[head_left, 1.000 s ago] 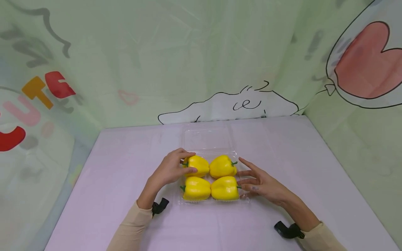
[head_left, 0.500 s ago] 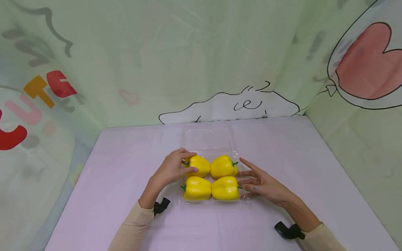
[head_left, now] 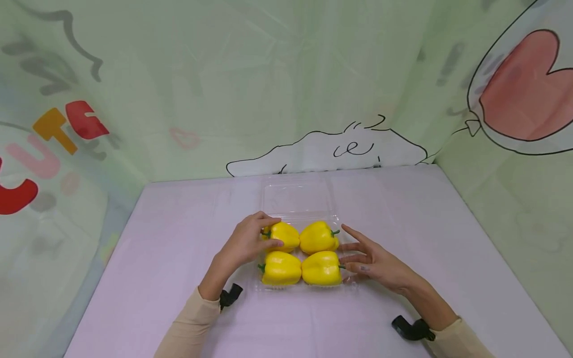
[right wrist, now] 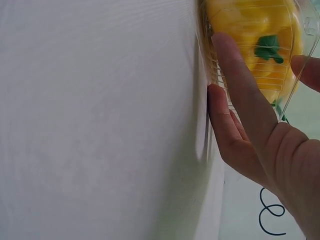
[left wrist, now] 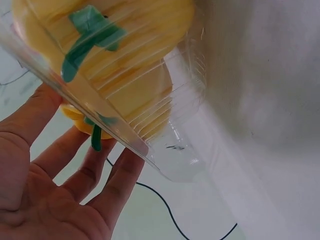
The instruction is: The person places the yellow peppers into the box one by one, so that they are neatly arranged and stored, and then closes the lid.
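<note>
A clear plastic clamshell box (head_left: 297, 217) lies on the table with its lid laid back. Yellow bell peppers with green stems fill its base. They are the back left pepper (head_left: 286, 233), back right pepper (head_left: 317, 237), front left pepper (head_left: 282, 269) and front right pepper (head_left: 321, 268). My left hand (head_left: 248, 238) holds the back left pepper, thumb in front and fingers behind. In the left wrist view, its fingers pass the box rim (left wrist: 107, 131). My right hand (head_left: 378, 263) is at the box's right side, fingers spread. In the right wrist view, the thumb (right wrist: 242, 75) lies along the ribbed wall.
A pale lilac cloth covers the table (head_left: 188, 199). Behind it hangs a green curtain (head_left: 268, 74) with printed drawings; similar fabric closes both sides. Black wrist mounts (head_left: 230, 294) stick out from the beige sleeves (head_left: 190, 323). The lid (head_left: 297, 196) reaches toward the back edge.
</note>
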Motion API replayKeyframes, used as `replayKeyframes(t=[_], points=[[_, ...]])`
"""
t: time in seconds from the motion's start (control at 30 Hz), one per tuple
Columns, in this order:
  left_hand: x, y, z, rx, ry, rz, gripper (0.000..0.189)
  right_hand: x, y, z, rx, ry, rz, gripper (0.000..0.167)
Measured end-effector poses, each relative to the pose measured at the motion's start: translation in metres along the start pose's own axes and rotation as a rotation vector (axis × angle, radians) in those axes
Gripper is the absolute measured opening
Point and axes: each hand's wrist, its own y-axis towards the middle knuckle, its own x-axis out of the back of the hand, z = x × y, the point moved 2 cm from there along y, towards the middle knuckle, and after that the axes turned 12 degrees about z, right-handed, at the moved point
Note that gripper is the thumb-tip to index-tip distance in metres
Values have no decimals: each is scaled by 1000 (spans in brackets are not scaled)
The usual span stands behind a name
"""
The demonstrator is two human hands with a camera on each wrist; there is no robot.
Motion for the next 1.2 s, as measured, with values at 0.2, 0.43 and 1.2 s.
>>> replayKeyframes(t=[0.2,0.43,1.2], points=[[-2,0,-1,-10,11,-21,60,1,0,-1,0,3,3,104],[-2,0,1,-18,18,-17,60,0,0,1,-9,1,-10,103],[-2,1,6,-45,22,-3,63,-1,0,2,-19,9,-8,103]])
